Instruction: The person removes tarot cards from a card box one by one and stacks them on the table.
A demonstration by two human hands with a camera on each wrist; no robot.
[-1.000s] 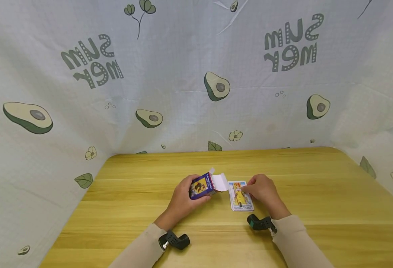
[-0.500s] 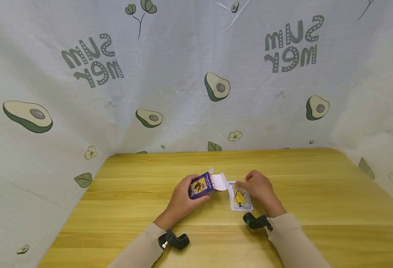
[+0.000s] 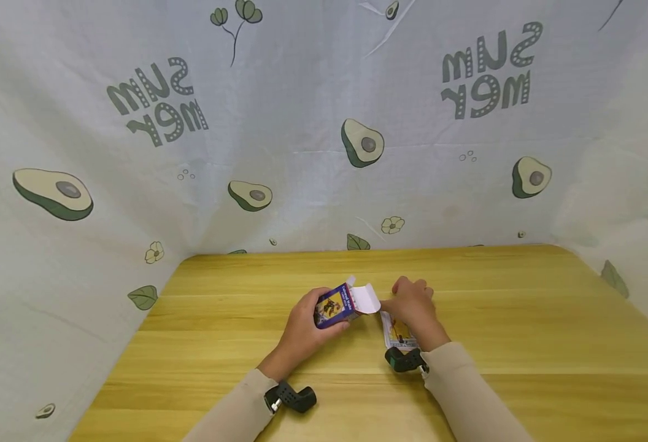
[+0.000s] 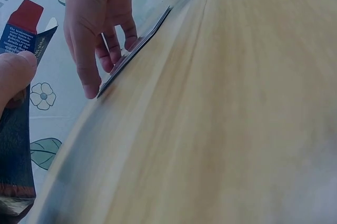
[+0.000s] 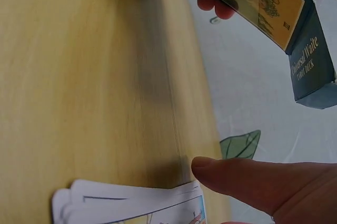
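My left hand [image 3: 302, 319] grips a blue tarot deck box [image 3: 331, 308], tilted, with its white-lined top flap hanging open towards the right. A small stack of tarot cards [image 3: 397, 334] lies face up on the wooden table beside that flap. Over the stack's upper part is my right hand [image 3: 415, 307], which hides some of the cards. In the right wrist view the thumb [image 5: 226, 174] reaches the corner of the slightly uneven cards [image 5: 131, 208]. The left wrist view shows the right hand's fingers [image 4: 87, 71] spread along the stack, which lies flat.
The wooden table [image 3: 235, 276] runs back to a pale curtain [image 3: 302, 123] printed with avocados and mirrored lettering. A black wrist camera [image 3: 296, 398] sits on the left wrist, another camera [image 3: 404, 359] on the right, close to the cards' near edge.
My right hand has moved left and further over the cards, from their right edge to their upper end, thumb towards the box flap. The left hand and box stay in place.
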